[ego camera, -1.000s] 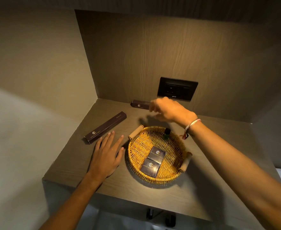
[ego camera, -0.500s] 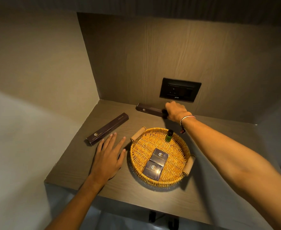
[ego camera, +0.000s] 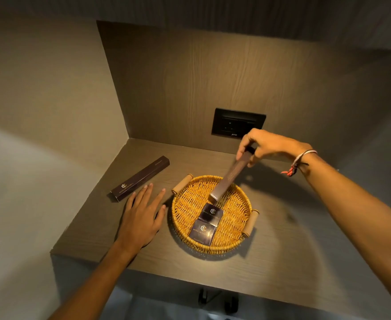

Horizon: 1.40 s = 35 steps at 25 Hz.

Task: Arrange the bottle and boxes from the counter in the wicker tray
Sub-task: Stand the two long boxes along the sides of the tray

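Tray [ego camera: 240,192]: wicker, round, on our counter [ego camera: 282,262], holding two small boxes [ego camera: 204,224] near its front. Long box [ego camera: 226,179]: half a second ago flat by the back wall, now lifted and tilted over the tray, low end just above the weave. Right hand [ego camera: 266,145]: grip pinching its top end. Left hand [ego camera: 143,215]: flat, fingers spread, unchanged. Second long box [ego camera: 141,177]: unmoved on the counter. Bottle now hidden.
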Available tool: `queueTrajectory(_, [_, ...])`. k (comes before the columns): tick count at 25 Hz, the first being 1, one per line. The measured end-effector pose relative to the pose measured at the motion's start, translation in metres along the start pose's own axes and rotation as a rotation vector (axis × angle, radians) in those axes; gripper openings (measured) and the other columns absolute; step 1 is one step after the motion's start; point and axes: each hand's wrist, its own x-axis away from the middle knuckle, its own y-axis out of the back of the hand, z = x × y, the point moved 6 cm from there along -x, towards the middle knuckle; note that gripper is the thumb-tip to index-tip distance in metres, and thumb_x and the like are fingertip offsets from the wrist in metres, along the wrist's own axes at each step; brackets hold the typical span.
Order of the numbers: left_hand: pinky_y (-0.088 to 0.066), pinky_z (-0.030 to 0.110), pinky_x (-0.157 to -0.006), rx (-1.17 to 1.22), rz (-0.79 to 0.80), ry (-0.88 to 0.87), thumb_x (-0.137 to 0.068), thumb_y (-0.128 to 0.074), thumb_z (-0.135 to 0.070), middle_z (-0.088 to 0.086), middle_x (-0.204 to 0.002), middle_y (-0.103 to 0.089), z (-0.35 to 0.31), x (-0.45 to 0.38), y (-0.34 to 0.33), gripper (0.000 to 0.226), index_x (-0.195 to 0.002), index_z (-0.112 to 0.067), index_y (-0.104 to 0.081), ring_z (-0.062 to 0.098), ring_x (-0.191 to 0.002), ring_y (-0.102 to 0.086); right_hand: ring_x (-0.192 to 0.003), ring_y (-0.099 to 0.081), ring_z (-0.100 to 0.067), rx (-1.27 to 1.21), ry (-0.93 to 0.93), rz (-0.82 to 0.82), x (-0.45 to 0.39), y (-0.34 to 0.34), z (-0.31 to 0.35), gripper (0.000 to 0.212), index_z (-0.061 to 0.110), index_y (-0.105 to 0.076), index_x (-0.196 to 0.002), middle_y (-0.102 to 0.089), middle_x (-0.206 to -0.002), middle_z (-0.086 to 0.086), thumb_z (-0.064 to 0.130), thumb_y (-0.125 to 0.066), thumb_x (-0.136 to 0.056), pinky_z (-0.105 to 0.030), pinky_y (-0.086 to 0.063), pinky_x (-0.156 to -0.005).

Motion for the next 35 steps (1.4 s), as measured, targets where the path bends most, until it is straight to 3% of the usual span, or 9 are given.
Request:
queueTrajectory(5, [-0.023,0.048,-0.120,-0.005,0.002,-0.005,-0.096,-0.023,-0.050,0.012,-0.158,-0.034,-0.002,0.002,0.003,0.060,-0.149,-0.027,-0.036,0.025,-0.148,-0.028,-0.088,-0.063,-0.005,0.052,-0.043,0.202,0.019,-0.037,0.005,0.035,0.027,-0.079,-0.089,-0.070,-0.096,0.010,-0.001,-0.084,-0.068,-0.020,-0.047,-0.077])
queueTrajectory(16, [-0.024,0.049,-0.119,-0.011,0.015,0.000,-0.095,-0.023,-0.051,0.011,-0.158,-0.034,-0.001,0.000,0.001,0.060,-0.149,-0.027,-0.036,0.024,-0.148,-0.026,-0.110,-0.062,-0.017,0.033,-0.060,0.201,0.025,-0.062,0.008,0.036,0.024,-0.073,-0.097,-0.068,-0.114,0.004,0.002,-0.084,-0.071,-0.042,-0.053,-0.098])
queueTrajectory(19, [-0.025,0.050,-0.120,-0.016,0.024,-0.004,-0.096,-0.024,-0.050,0.012,-0.158,-0.035,-0.002,0.001,0.001,0.059,-0.149,-0.027,-0.036,0.025,-0.148,-0.026,-0.111,-0.055,-0.011,-0.037,-0.060,0.087,0.033,-0.040,-0.006,0.041,0.029,-0.073,-0.108,-0.061,-0.117,0.007,0.027,-0.089,-0.070,-0.036,-0.048,-0.096])
queueTrajectory(21, [-0.029,0.051,-0.118,-0.037,0.026,-0.008,-0.097,-0.029,-0.046,0.014,-0.156,-0.038,-0.004,0.003,0.003,0.056,-0.148,-0.026,-0.037,0.027,-0.147,-0.030,-0.109,-0.061,-0.013,-0.161,-0.037,-0.164,0.041,-0.018,-0.026,0.032,0.025,-0.075,-0.107,-0.067,-0.114,0.003,0.035,-0.083,-0.078,-0.037,-0.050,-0.097])
queueTrajectory(23, [-0.039,0.049,-0.112,-0.083,0.019,-0.027,-0.099,-0.040,-0.039,0.016,-0.149,-0.048,-0.007,0.000,0.006,0.048,-0.144,-0.022,-0.045,0.029,-0.140,-0.041,-0.107,-0.065,-0.023,-0.213,-0.089,-0.514,0.052,-0.009,-0.054,0.023,0.017,-0.074,-0.110,-0.068,-0.112,-0.007,0.026,-0.073,-0.089,-0.038,-0.051,-0.096])
queueTrajectory(25, [-0.050,0.041,-0.096,-0.104,0.005,-0.045,-0.098,-0.049,-0.029,0.015,-0.131,-0.061,-0.009,-0.009,0.015,0.036,-0.131,-0.018,-0.056,0.026,-0.120,-0.057,-0.116,-0.059,-0.031,-0.214,-0.242,-0.664,0.061,-0.034,-0.080,0.026,0.010,-0.067,-0.121,-0.062,-0.122,-0.016,0.016,-0.062,-0.096,-0.036,-0.046,-0.096])
queueTrajectory(27, [-0.053,0.034,-0.084,-0.068,-0.040,-0.014,-0.096,-0.054,-0.022,0.012,-0.117,-0.064,-0.007,-0.023,0.030,0.028,-0.121,-0.012,-0.062,0.022,-0.103,-0.061,-0.130,-0.049,-0.034,-0.209,-0.391,-0.569,0.063,-0.085,-0.095,0.037,0.011,-0.056,-0.136,-0.052,-0.138,-0.016,0.020,-0.052,-0.101,-0.041,-0.040,-0.105])
queueTrajectory(30, [-0.056,0.040,-0.084,-0.093,-0.102,0.089,-0.091,-0.063,-0.018,0.017,-0.118,-0.061,0.007,-0.046,0.055,0.030,-0.119,-0.008,-0.060,0.028,-0.105,-0.060,-0.153,-0.022,-0.030,-0.042,-0.482,-0.419,0.064,-0.146,-0.097,0.055,0.018,-0.029,-0.156,-0.026,-0.165,-0.009,0.039,-0.033,-0.105,-0.046,-0.019,-0.123])
queueTrajectory(35, [-0.052,0.045,-0.083,-0.242,0.132,0.310,-0.093,-0.061,-0.027,0.020,-0.120,-0.062,0.034,-0.070,0.061,0.031,-0.115,-0.006,-0.059,0.036,-0.108,-0.060,-0.157,-0.012,-0.026,0.091,-0.540,-0.460,0.069,-0.164,-0.094,0.064,0.020,-0.020,-0.159,-0.015,-0.169,-0.011,0.050,-0.020,-0.102,-0.046,-0.010,-0.127])
